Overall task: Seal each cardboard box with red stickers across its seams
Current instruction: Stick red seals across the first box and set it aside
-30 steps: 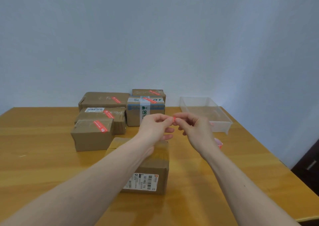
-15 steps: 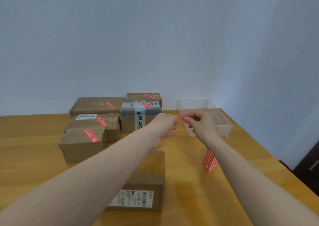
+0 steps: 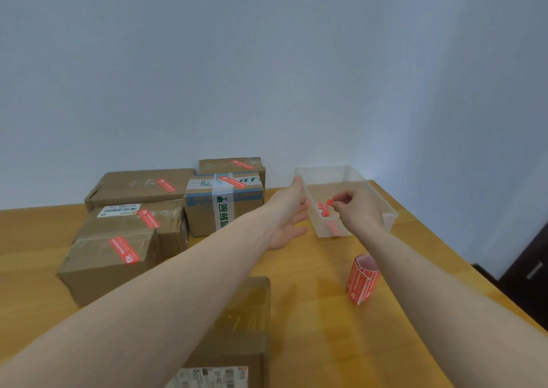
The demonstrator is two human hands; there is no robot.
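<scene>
Five brown cardboard boxes stand in a group at the far left of the wooden table (image 3: 311,313), and each one carries a red sticker on its top. The nearest of them, the front left box (image 3: 109,266), is wrapped in shiny clear tape and its sticker (image 3: 124,250) lies diagonally across the top. Behind it are a labelled box (image 3: 142,218), a flat wide box (image 3: 133,184), a box with blue and white printed tape (image 3: 224,206) and a small far box (image 3: 231,165). A sixth box (image 3: 237,328) lies close to the camera under the left forearm; its top shows glossy tape and a white barcode label, and no red sticker is visible on it.

The left hand (image 3: 292,215) is held with straight fingers against the left wall of a clear plastic tray (image 3: 326,171), a rectangular bin at the far right. The right hand (image 3: 357,209) is over the tray with curled fingers, and it pinches a small red sticker piece (image 3: 324,208). A roll of red stickers (image 3: 362,279), a soft cylinder shape, stands on the table near the right forearm
</scene>
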